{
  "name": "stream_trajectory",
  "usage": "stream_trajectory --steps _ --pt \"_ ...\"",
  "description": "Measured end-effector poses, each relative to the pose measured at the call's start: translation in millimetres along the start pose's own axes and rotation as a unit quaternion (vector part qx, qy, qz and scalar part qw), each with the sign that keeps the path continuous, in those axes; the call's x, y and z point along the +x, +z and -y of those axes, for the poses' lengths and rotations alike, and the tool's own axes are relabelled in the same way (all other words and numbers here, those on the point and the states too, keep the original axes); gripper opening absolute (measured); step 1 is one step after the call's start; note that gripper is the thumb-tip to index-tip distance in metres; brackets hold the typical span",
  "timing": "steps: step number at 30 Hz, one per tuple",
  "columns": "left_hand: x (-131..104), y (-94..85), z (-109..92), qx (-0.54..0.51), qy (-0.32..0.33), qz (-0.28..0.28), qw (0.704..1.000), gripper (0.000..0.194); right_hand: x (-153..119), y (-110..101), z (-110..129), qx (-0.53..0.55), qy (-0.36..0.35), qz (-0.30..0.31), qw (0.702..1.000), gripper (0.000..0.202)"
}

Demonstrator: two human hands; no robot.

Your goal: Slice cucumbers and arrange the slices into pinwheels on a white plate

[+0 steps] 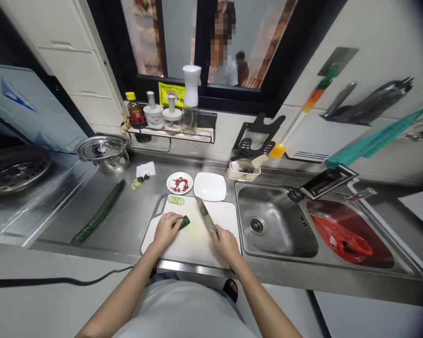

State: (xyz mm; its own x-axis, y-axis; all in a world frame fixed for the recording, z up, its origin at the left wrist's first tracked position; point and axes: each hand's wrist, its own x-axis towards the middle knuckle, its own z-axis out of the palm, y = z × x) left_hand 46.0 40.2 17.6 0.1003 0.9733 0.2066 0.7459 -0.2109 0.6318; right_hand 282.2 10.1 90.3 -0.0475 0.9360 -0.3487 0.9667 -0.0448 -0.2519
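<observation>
One cucumber piece [185, 221] partly behind fingers [174, 217]

No words or numbers could be read: marks on the red-labelled bottle [136, 115], yellow packet [165, 95], white jar [154, 117] and cutting board [193, 251] were too small or blurred.

We identify a kitchen. We observe a steel sink [281, 243], a lidded pot [113, 164], a condiment rack [201, 136] and a cutting board [227, 213].

Cucumber piece [186, 221] part-hidden; bottle label [137, 116] unreadable
</observation>
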Motion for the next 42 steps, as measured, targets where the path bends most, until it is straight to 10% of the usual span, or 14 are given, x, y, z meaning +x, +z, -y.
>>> stream_trajectory --steps 13,42 --pt "-1 7.0 -2 0.006 0.032 0.046 0.998 0.03 6 0 39 -0.033 -0.066 0.04 0.996 0.029" --pt "-1 11.9 1 -0.017 0.032 0.054 0.998 0.029 3 -6 48 -0.051 -0.084 0.083 0.992 0.033"
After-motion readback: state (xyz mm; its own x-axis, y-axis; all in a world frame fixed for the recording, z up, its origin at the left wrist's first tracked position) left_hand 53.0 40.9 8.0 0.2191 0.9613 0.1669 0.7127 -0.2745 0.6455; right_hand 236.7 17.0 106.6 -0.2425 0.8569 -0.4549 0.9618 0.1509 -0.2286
